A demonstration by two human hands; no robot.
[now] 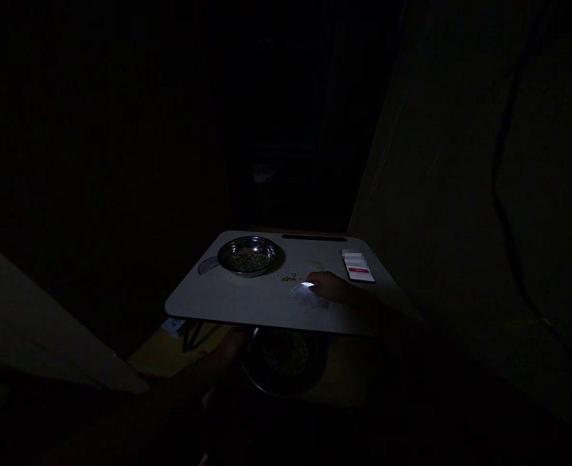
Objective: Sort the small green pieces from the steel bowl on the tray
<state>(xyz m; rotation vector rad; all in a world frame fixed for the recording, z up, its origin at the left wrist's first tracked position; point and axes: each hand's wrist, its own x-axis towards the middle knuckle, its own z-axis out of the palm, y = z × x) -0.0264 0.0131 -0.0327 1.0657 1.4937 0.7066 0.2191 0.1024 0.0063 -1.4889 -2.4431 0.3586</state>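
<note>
My right hand [329,287] is over the low white table [247,309], fingers drawn together at a bright white patch of light. Whether they hold a small thing there is too dark to see. Just left of its fingertips lies a scatter of small grains or seeds [289,278]. Below the table's near edge, my left hand [231,343] is at the left rim of a dark metal bowl [266,388] with greenish contents. Its fingers are lost in shadow. A shiny steel bowl [266,266] with a layer of small pale and dark pieces stands at the table's left.
A phone [361,266] with a lit screen lies at the table's right side. Along the far edge runs a dark slot [314,238]. A wall [461,194] rises on the right with a dark cable [502,213]. A yellowish surface [157,353] is beneath the table.
</note>
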